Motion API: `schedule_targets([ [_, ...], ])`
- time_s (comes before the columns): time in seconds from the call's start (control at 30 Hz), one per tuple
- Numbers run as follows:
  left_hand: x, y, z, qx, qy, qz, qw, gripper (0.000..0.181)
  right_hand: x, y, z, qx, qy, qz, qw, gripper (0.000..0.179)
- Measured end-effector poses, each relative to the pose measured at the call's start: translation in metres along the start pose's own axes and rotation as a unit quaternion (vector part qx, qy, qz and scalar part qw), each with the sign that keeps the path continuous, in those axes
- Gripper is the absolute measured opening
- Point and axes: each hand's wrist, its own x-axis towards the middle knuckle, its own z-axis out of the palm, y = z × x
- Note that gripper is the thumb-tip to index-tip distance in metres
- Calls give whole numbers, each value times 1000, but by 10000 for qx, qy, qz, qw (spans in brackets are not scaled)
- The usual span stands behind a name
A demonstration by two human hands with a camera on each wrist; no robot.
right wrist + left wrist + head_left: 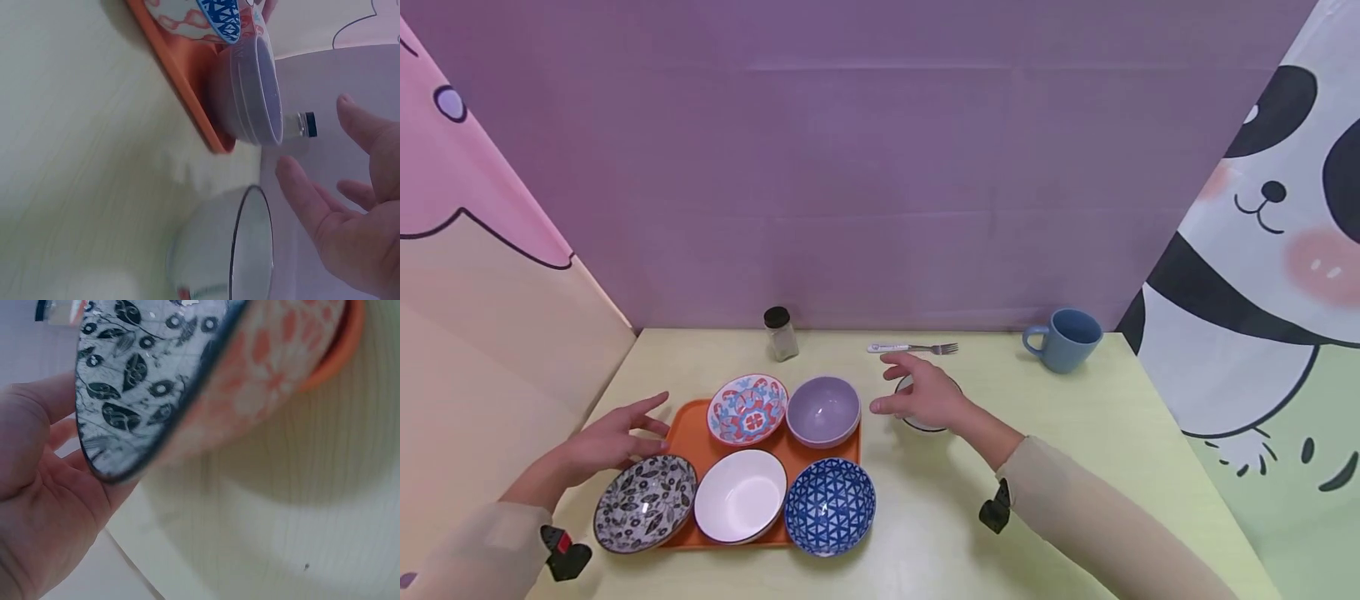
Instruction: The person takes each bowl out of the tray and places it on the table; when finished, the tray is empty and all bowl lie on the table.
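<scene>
My left hand (613, 437) is beside the far left side of a bowl with black leaf patterns (646, 504), its fingers loosely spread. In the left wrist view this leaf-patterned bowl (137, 375) covers part of the fingers; whether they touch it I cannot tell. My right hand (928, 396) hovers over a white bowl with a dark rim (209, 244), fingers apart and holding nothing. On the orange tray (703, 462) stand a red-and-blue flowered bowl (748, 410), a purple bowl (823, 410), another white bowl (741, 495) and a blue triangle-patterned bowl (830, 506).
A black-lidded glass jar (782, 335) stands at the back, left of a fork (917, 348) lying flat. Near the back right corner is a blue mug (1070, 342). A purple backdrop (880, 167) rises behind the table (1075, 467).
</scene>
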Motion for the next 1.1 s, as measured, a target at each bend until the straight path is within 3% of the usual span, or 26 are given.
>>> schedule_targets([
  [0.27,3,1,5,73,64,63,9999,85,18,-11,28,452,-256,415,9978,86],
  [0.53,5,1,7,600,250,266,9975,69,26,-13,44,248,-406,691,9965,81],
  [0.63,6,0,6,547,263,233,9979,68,27,-12,49,202,-408,752,9961,80],
  [0.9,9,-4,9,490,334,212,9980,69,29,-5,55,870,-464,1057,9895,77],
  [1.1,9,-2,8,645,467,223,9966,68,32,-6,58,935,-446,1182,9876,65],
])
